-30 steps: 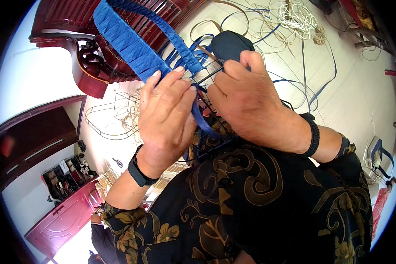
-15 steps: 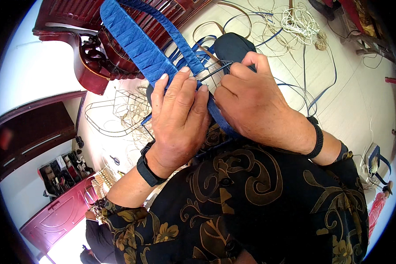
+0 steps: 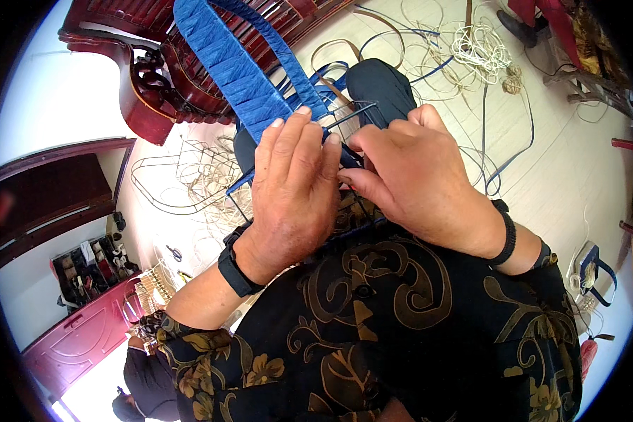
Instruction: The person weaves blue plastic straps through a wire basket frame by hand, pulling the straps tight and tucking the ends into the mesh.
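1 blue loop (image 3: 240, 74) fwd from L grip (image 3: 293, 184) (hold unclear), R grip (image 3: 420, 179) pinching strip (image 3: 350, 157).

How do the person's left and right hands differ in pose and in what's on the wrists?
The left hand has fingers nearly straight; the right hand has bent fingers.
The left hand lies over the lower end of a wide blue band; the right hand is beside a dark wire frame.
The left wrist wears a broader black strap than the right.
Both show their backs.
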`<action>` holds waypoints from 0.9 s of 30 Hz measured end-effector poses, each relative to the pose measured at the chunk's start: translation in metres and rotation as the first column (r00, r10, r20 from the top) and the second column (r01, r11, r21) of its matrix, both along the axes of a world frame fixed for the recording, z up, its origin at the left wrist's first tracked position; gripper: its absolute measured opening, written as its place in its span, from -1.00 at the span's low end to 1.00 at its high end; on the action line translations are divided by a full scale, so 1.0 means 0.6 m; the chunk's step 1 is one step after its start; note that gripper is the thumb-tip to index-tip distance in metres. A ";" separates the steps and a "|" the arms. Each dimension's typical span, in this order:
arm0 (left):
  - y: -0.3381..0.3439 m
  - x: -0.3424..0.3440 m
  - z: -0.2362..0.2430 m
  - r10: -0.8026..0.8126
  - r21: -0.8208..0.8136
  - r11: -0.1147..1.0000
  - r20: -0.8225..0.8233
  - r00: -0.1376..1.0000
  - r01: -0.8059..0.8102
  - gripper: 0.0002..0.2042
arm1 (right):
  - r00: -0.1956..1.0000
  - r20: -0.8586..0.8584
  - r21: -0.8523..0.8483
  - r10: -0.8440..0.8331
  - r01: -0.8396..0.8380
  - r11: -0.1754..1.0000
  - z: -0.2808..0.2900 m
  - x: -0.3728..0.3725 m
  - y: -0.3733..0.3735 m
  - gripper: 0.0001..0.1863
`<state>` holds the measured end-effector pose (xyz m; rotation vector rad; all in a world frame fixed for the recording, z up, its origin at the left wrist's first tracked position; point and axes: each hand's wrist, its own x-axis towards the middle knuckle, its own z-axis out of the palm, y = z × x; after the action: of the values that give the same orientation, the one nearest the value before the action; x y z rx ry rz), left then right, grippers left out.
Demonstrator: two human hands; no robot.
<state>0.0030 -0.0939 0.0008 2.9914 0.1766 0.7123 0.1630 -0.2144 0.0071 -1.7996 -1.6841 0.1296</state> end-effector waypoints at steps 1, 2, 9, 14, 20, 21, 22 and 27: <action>0.000 0.000 -0.001 -0.001 -0.003 1.000 -0.003 1.000 0.001 -0.69 | 1.000 0.002 -0.010 -0.016 0.016 1.000 -0.001 -0.004 -0.001 -0.77; 0.000 -0.001 0.000 -0.002 -0.005 1.000 -0.006 1.000 0.002 -0.69 | 1.000 0.004 -0.017 -0.031 0.031 0.999 -0.001 -0.007 -0.001 -0.72; 0.000 0.002 0.003 -0.011 0.019 1.000 0.025 1.000 0.010 -0.70 | 0.978 0.203 0.064 -0.057 0.045 0.997 -0.015 -0.017 0.006 -0.87; 0.001 -0.001 -0.007 -0.015 -0.014 1.000 0.041 0.999 0.016 -0.71 | 0.988 0.151 0.041 -0.036 0.030 0.999 -0.017 -0.017 0.003 -0.75; 0.002 0.001 -0.005 -0.021 -0.009 1.000 0.042 0.999 0.021 -0.70 | 0.980 0.200 0.085 -0.013 -0.004 0.996 -0.029 -0.017 0.009 -0.77; 0.003 0.002 -0.005 -0.019 -0.007 1.000 0.035 0.999 0.019 -0.70 | 0.980 0.198 0.070 -0.024 0.010 0.998 -0.028 -0.019 0.008 -0.77; 0.002 0.002 -0.005 -0.020 -0.008 1.000 0.040 0.999 0.020 -0.70 | 0.980 0.196 0.055 -0.034 0.023 0.998 -0.026 -0.022 0.006 -0.78; 0.002 0.000 0.001 -0.026 -0.012 1.000 0.036 0.999 0.026 -0.69 | 0.981 0.181 0.022 -0.065 0.062 0.998 -0.019 -0.030 0.006 -0.91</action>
<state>0.0033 -0.0927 0.0016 2.9615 0.1392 0.7580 0.1452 -0.2109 -0.0044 -1.8991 -1.7442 -0.0785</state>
